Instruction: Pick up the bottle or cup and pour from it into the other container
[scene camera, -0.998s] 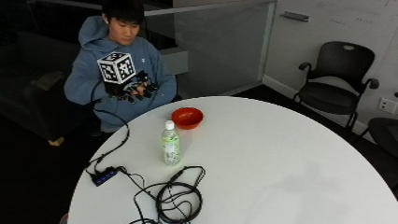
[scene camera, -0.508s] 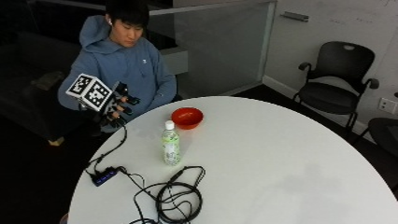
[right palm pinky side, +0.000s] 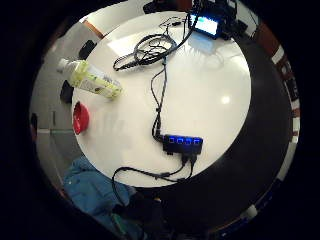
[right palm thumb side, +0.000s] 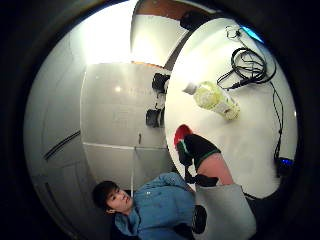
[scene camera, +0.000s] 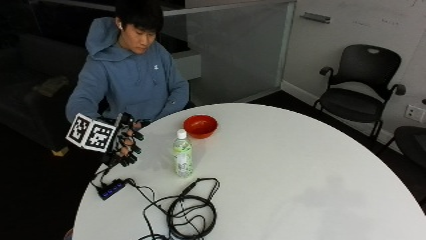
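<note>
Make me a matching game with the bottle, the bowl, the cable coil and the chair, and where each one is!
Things: 1 bottle; 2 bowl; 3 cable coil; 4 chair.
Places: A on the floor by the wall; B at the table's near edge; C standing between bowl and coil; D on the table nearest the person.
Pairs: 1-C, 2-D, 3-B, 4-A.

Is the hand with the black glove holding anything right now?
No, nothing. The gloved right hand hangs at the table's edge with fingers loosely curled, apart from the bottle, which stands untouched beside the red bowl.
</note>
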